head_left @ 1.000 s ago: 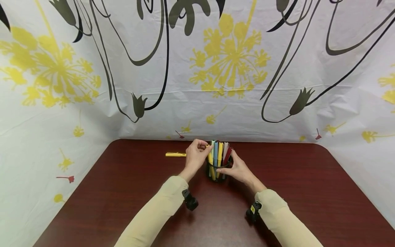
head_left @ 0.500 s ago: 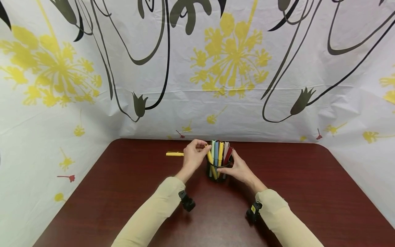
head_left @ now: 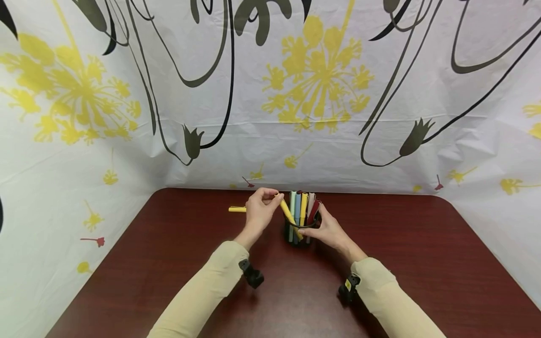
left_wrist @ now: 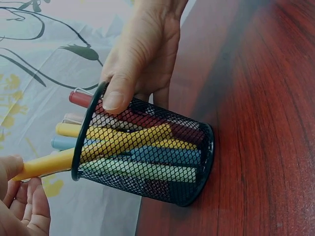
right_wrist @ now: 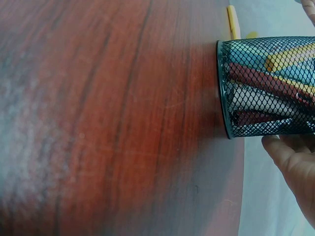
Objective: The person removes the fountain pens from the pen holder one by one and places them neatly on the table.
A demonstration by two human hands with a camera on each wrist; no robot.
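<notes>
A black mesh pen cup stands upright on the table, filled with several pens in light green, blue, yellow, grey and dark red. My left hand pinches the top end of a yellow pen between thumb and fingers. That pen leans left over the rim, its lower part still inside the cup, seen through the mesh. On the cup's right side my right hand grips the rim and wall, thumb across the near side. Another yellow pen lies on the table behind my left hand, partly hidden by it.
The dark red-brown table spreads to both sides and in front of the cup. Behind it hangs a white sheet printed with yellow flowers and dark stems, close to the table's far edge.
My left hand has moved a little left and up, pulling the yellow pen's top outward, so it leans more and its lower end sits higher. My right hand stays on the cup.
</notes>
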